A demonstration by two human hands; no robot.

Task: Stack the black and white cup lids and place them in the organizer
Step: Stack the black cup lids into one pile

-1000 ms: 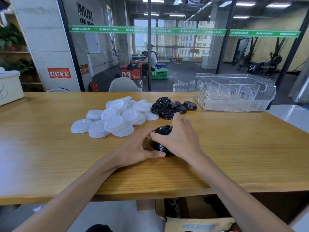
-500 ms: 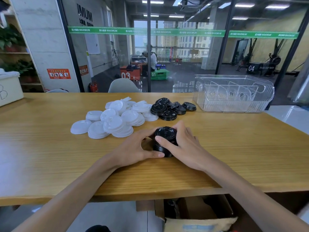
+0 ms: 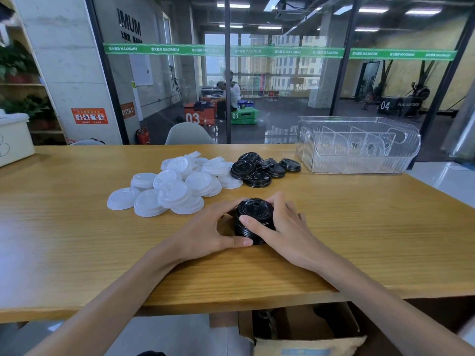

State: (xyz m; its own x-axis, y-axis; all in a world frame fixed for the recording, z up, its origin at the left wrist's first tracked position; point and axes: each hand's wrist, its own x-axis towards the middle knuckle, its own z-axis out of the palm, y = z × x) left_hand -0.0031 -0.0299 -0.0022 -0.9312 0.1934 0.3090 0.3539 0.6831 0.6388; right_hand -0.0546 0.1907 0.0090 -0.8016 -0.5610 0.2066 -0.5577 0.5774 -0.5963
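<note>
Both hands clasp a short stack of black lids (image 3: 253, 222), glossy ridged plastic discs, standing on the grained wooden table (image 3: 77, 240). The left hand (image 3: 205, 231) curls round its left side, the right hand (image 3: 281, 227) round its right. Beyond the fingers lie loose black lids (image 3: 262, 168), matte white lids (image 3: 177, 187), and farther right a clear ribbed organizer (image 3: 357, 146).

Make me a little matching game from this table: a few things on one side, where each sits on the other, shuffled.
Things:
1. black stack
2. white lids
3. loose black lids
4. organizer

Places:
A. far right of the table
B. held between both hands
C. spread left of centre
D. small pile between the white lids and the organizer

Pairs: 1-B, 2-C, 3-D, 4-A
</note>
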